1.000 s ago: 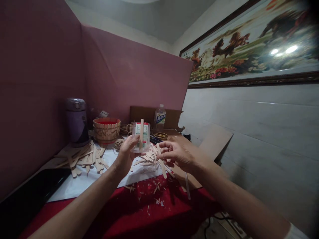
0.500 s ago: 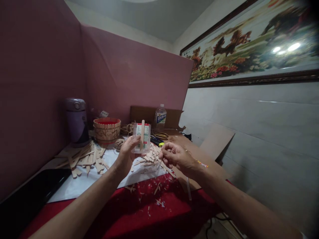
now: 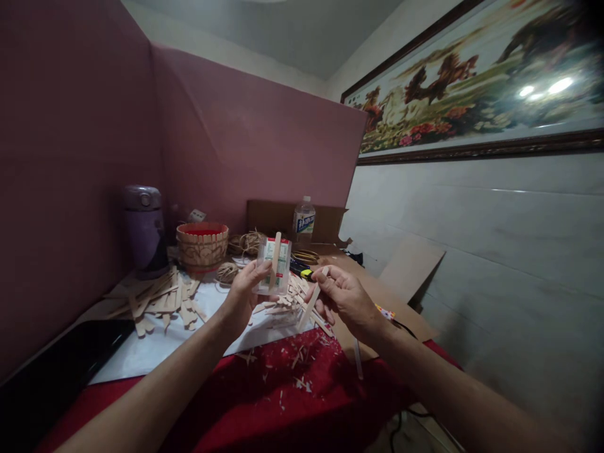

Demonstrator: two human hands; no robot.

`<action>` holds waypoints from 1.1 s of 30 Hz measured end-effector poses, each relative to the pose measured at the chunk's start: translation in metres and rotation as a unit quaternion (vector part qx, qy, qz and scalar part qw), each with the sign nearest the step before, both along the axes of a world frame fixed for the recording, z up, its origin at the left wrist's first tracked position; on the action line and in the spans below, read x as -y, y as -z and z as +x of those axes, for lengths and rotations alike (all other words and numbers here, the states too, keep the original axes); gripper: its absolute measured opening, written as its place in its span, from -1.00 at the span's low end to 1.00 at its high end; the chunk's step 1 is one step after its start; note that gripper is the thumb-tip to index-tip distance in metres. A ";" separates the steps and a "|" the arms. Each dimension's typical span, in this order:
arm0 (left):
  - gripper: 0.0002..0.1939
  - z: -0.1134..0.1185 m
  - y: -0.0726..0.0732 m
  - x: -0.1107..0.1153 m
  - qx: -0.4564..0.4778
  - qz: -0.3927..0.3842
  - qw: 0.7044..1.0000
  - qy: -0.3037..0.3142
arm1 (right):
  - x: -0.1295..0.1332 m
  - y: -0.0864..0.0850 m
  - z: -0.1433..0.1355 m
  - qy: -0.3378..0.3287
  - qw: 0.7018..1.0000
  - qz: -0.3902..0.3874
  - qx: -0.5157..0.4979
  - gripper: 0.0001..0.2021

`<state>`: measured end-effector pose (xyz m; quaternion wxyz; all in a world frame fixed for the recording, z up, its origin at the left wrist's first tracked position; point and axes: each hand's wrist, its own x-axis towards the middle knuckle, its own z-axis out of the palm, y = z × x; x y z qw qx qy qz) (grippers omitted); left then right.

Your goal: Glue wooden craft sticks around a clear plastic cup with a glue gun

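My left hand (image 3: 245,288) grips a clear plastic container (image 3: 284,277) with a red, white and green label, its thumb at the lower left side. A wooden stick (image 3: 276,255) stands upright against the container's face. Just to the right, my right hand (image 3: 342,296) pinches a pale strip (image 3: 311,305) between thumb and fingers, the strip slanting down to the left. The two hands are apart. Loose wooden sticks (image 3: 283,307) lie in a pile beneath them.
More sticks (image 3: 163,299) lie on white paper at left, near a stick-covered basket (image 3: 202,246) and a purple flask (image 3: 145,233). Behind are twine (image 3: 227,272), a bottle (image 3: 304,220) and a yellow-black tool (image 3: 302,270). A black slab (image 3: 66,358) lies at front left.
The container in my left hand has shifted slightly right and down. My right hand has turned, and the strip in it now shows its broad face.
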<state>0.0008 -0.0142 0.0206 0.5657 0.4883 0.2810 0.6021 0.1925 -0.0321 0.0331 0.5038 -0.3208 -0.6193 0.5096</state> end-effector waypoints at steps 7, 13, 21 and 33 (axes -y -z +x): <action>-0.54 0.000 0.001 -0.001 -0.027 0.004 1.000 0.011 | 0.007 0.001 -0.001 0.061 0.997 -0.008 0.047 -0.64; -0.53 0.001 0.004 -0.001 -0.054 -0.001 0.998 0.023 | 0.015 -0.003 -0.003 0.080 0.996 -0.007 0.048 -0.62; -0.58 0.003 0.004 0.002 -0.061 -0.008 0.997 0.041 | 0.021 -0.009 -0.002 0.081 0.996 0.002 0.024 -0.64; -0.40 0.001 0.021 -0.016 -0.188 -0.017 0.981 -0.035 | 0.020 -0.010 -0.003 0.113 0.993 -0.030 0.016 -0.66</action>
